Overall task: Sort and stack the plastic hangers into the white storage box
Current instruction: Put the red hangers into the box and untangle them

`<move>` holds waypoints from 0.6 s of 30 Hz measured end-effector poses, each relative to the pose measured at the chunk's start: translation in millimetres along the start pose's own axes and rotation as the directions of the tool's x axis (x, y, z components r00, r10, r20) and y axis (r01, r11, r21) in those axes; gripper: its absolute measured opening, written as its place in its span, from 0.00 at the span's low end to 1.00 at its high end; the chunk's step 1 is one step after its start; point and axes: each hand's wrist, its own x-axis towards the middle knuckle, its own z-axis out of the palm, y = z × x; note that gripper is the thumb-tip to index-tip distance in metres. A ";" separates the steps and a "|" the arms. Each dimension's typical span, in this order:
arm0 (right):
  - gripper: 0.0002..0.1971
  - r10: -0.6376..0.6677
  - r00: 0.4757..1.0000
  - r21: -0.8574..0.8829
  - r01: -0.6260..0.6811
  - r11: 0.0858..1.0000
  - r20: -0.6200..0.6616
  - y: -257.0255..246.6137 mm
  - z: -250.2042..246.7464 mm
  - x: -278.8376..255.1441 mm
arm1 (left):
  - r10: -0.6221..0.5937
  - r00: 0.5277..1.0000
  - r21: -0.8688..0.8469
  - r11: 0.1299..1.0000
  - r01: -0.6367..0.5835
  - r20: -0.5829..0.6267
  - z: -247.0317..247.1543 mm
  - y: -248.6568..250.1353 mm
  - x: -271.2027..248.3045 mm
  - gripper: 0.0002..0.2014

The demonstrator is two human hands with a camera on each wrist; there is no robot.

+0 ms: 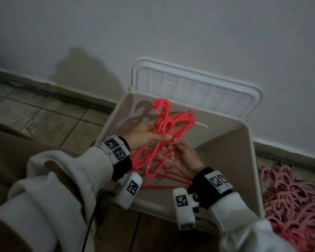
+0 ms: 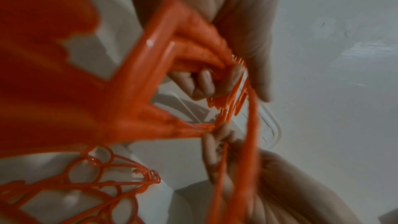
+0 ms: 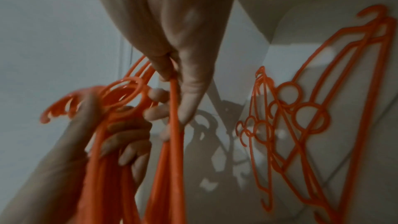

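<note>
Both hands, left hand and right hand, clench a bundle of thin coral-red plastic hangers above the open white plastic storage box. They look light, stiff and tangle-prone. Taking hold near the hooks, above the box, should keep them aligned.

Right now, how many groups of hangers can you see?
3: a red bunch held by both hands above the white box, some lying in the box, and a pink pile on the floor. More may be hidden.

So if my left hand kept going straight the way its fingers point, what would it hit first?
Probably the far inner wall of the white storage box, past the red hangers the left hand already holds; depth is unclear.
</note>
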 end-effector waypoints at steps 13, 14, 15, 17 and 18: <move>0.07 0.236 0.921 -0.906 -0.361 0.221 -0.310 -32.5 -48.8 38.7 | -0.008 0.993 0.177 0.984 0.029 -0.119 -17.8 -5.9 0.4 0.08; 0.08 0.230 0.919 -0.929 -0.352 0.112 -0.320 -30.0 -56.4 48.9 | 0.003 0.990 0.170 0.985 0.021 -0.141 -19.0 -6.5 1.3 0.07; 0.10 0.236 0.915 -0.939 -0.342 0.026 -0.327 -24.6 -63.6 59.1 | 0.006 0.986 0.139 0.990 0.018 -0.168 -20.7 -7.1 3.2 0.06; 0.14 0.284 0.897 -0.940 -0.311 -0.138 -0.338 -7.7 -73.5 76.8 | 0.005 0.978 0.065 0.998 0.008 -0.209 -23.6 -7.9 7.7 0.04; 0.16 0.298 0.891 -0.931 -0.279 -0.234 -0.342 3.2 -78.0 83.0 | 0.001 0.977 0.037 0.999 0.007 -0.215 -23.9 -7.9 9.1 0.04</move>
